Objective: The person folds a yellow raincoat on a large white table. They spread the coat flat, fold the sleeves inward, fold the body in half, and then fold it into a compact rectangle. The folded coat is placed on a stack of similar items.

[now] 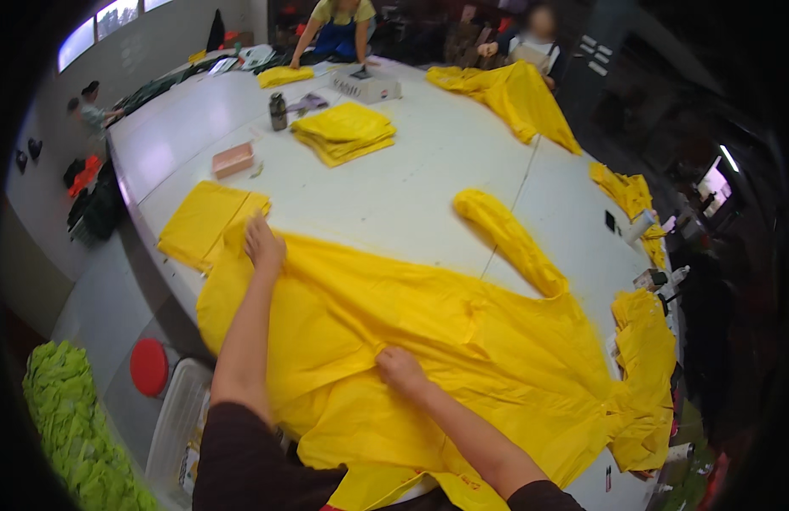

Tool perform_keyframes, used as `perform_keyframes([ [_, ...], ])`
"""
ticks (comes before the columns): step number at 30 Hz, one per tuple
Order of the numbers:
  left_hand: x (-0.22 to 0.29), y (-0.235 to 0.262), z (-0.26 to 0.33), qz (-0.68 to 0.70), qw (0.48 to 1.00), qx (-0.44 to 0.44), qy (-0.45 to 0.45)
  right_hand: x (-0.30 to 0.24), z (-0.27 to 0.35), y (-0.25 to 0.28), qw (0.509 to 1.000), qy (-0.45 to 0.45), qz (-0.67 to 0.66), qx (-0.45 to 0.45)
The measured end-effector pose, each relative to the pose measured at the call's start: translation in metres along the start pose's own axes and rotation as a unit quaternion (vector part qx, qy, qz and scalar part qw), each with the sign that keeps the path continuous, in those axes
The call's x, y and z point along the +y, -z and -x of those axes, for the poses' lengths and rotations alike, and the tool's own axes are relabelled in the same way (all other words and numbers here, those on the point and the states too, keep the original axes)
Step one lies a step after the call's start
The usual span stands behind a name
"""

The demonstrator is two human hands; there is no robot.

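Evidently, folded yellow cloth [203,223] lay at frame left, where a sideways pull risked dislodging it. The left hand [265,247] was clamped on the yellow garment [437,315], spread across the desk [377,196] at lower centre. The right hand [400,372] gripped it mid-panel; uneven tension could have caused creasing.

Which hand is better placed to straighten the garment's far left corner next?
Probably the left hand: it is at that corner of the yellow garment, while the right hand is near its middle.
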State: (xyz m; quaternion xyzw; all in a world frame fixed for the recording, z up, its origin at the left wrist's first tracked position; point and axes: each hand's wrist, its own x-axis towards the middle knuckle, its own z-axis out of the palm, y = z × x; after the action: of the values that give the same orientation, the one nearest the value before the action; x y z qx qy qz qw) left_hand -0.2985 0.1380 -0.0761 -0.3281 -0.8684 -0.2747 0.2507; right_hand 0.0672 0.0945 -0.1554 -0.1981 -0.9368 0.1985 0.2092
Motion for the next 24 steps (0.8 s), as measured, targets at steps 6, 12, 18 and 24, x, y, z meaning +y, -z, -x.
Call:
perform_keyframes([
  [6, 0.068, 0.063, 0.173, 0.355, 0.765, -0.434, -0.317, 0.016, -0.01, 0.006, 1.0, 0.0, -0.013, 0.008],
  [12, 0.058, 0.091, 0.206, 0.328, 0.828, -0.333, -0.31, 0.019, -0.011, -0.006, 0.995, -0.048, -0.082, 0.017],
  [18, 0.038, 0.085, 0.229, 0.19, 0.87, -0.362, -0.276, 0.025, -0.02, -0.012, 0.992, -0.066, -0.081, 0.076],
  [24, 0.038, 0.102, 0.233, 0.203, 0.881, -0.214, -0.371, 0.02, -0.005, -0.002, 0.974, -0.144, -0.142, 0.1],
])
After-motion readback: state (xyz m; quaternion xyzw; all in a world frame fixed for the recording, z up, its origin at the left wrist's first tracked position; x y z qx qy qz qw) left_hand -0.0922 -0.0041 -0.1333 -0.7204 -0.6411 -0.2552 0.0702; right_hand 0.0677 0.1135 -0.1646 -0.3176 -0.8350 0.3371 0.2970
